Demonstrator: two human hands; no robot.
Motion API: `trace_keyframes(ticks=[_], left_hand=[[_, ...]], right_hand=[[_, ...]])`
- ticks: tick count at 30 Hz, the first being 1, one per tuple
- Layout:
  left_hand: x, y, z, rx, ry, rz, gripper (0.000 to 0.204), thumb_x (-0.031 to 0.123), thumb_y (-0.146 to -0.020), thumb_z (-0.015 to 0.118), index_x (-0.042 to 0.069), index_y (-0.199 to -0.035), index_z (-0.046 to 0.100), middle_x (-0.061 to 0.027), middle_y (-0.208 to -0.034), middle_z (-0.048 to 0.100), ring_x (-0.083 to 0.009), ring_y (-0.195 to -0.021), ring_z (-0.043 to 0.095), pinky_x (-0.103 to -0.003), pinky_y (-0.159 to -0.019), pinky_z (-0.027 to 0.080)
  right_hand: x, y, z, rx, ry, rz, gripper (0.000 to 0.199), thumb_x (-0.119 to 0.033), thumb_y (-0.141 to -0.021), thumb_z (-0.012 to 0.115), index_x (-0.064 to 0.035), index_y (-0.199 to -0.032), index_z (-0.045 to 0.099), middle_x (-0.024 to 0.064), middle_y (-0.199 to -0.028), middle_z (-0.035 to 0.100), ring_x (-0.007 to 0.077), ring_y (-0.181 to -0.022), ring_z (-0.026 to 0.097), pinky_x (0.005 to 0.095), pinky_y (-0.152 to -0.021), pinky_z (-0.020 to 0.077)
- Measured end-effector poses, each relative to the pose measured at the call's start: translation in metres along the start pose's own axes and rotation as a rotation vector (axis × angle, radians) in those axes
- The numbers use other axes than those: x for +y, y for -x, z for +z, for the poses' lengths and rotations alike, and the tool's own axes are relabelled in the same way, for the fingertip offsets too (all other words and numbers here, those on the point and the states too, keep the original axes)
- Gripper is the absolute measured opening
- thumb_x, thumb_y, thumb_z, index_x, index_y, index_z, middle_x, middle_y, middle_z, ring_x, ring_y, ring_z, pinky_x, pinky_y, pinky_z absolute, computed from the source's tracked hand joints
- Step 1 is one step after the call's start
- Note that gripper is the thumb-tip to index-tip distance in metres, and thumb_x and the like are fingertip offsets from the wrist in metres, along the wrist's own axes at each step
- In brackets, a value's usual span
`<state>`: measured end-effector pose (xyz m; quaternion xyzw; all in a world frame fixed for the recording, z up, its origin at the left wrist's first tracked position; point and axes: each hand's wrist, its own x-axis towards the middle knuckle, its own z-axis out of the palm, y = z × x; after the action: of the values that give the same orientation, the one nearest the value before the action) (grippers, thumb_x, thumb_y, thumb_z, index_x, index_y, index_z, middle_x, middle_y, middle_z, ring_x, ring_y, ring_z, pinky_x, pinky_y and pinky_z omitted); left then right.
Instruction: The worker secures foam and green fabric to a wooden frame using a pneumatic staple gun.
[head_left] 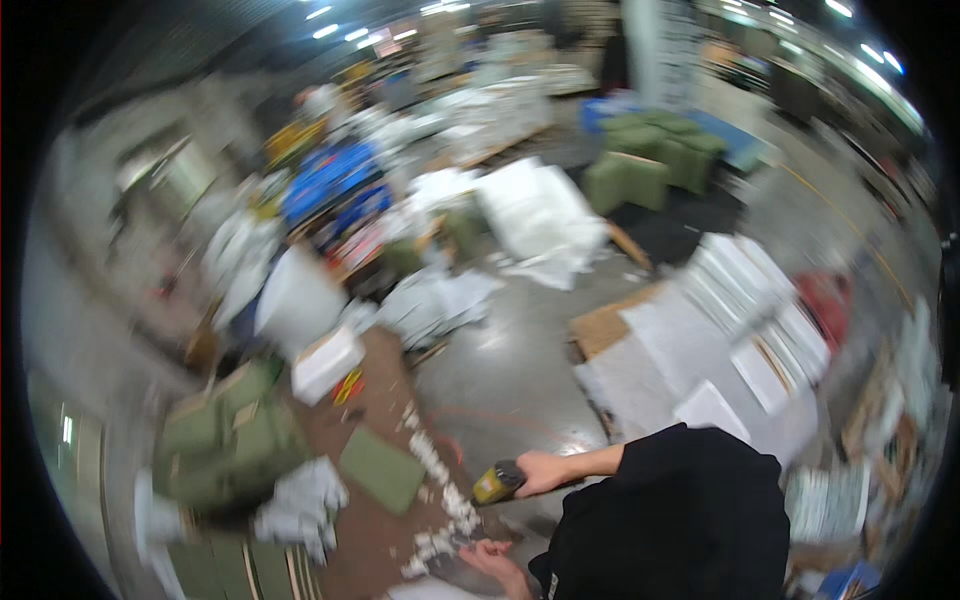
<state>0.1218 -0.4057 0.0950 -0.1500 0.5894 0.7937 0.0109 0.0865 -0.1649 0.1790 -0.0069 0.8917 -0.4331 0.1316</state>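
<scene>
- Lower centre of the frame: we see the right hand [545, 472] wrapped around a yellow and black tool [497, 484]. It is held out over the floor with its nose pointing toward the left of the frame. The blur hides what kind of tool it is.
- Bottom centre: the left hand [492, 560] hangs low beside the dark clothing. Its fingers look loosely curled, but we cannot tell whether they grip anything.
- Just left of both hands: a trail of small white scraps [437, 492] runs over a brown sheet [385, 400] on the floor. We judge that the work here is only partly done, since the scraps lie loose and scattered.
- Lower left: a flat green pad [381, 468] and crumpled white wrapping [300, 505] rest near a heap of green cushions [228, 440]. We judge these to be unsorted as yet.
- Right of centre: white panels [750, 300] lie in rows, so that part appears laid out already.
- Upper half: more white bundles and green blocks show, too blurred to describe.
</scene>
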Motion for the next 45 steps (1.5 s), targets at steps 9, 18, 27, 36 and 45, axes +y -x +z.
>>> trace_keyframes(ticks=[9,18,27,36,45], left_hand=[[0.027,-0.115,0.051,-0.472,-0.298,0.199,0.035,0.034,-0.103,0.041,0.000,-0.110,0.041,-0.0049,-0.088,0.046,-0.0134,-0.074,0.047,-0.029,-0.064,0.043],[0.108,-0.126,0.104,-0.734,-0.142,-0.042,0.043,0.030,-0.103,0.040,-0.002,-0.132,0.039,-0.0160,-0.127,0.052,-0.0252,-0.116,0.051,-0.040,-0.100,0.041],[0.160,-0.160,0.209,-0.822,0.017,0.060,0.051,0.030,-0.105,0.038,0.004,-0.147,0.023,-0.0155,-0.135,0.044,-0.0265,-0.117,0.051,-0.038,-0.101,0.040],[0.222,-0.189,0.253,-0.523,-1.017,0.701,0.072,0.026,-0.082,0.070,-0.001,-0.141,0.039,-0.0237,-0.133,0.052,-0.0381,-0.121,0.052,-0.047,-0.100,0.040],[0.174,-0.205,0.257,-0.261,-0.934,0.552,0.063,0.017,-0.076,0.073,-0.002,-0.131,0.050,-0.0231,-0.108,0.063,-0.0358,-0.089,0.067,-0.038,-0.078,0.054]], right_hand=[[-0.047,-0.004,0.036,0.476,-1.134,0.044,0.037,-0.010,-0.075,0.076,0.0003,-0.109,0.064,0.0007,-0.086,0.067,0.0103,-0.077,0.058,0.0272,-0.070,0.0483],[-0.115,0.005,0.018,0.595,-1.118,0.324,0.034,-0.034,-0.076,0.075,-0.0076,-0.097,0.074,0.0053,-0.096,0.068,0.0148,-0.079,0.063,0.0339,-0.061,0.0508],[-0.062,-0.091,-0.077,0.294,-1.560,-0.040,0.040,-0.013,-0.076,0.065,0.0032,-0.113,0.061,0.0072,-0.082,0.062,0.0159,-0.070,0.058,0.0291,-0.069,0.0481],[0.019,-0.214,-0.174,-0.088,-2.025,-0.412,0.050,-0.037,-0.077,0.057,-0.0099,-0.118,0.056,0.0032,-0.069,0.047,0.0215,-0.066,0.047,0.0436,-0.071,0.0458],[0.012,-0.262,-0.168,-0.246,-2.051,-0.170,0.048,-0.039,-0.082,0.056,-0.0056,-0.116,0.056,0.0036,-0.071,0.050,0.0207,-0.069,0.050,0.0416,-0.073,0.0472]])
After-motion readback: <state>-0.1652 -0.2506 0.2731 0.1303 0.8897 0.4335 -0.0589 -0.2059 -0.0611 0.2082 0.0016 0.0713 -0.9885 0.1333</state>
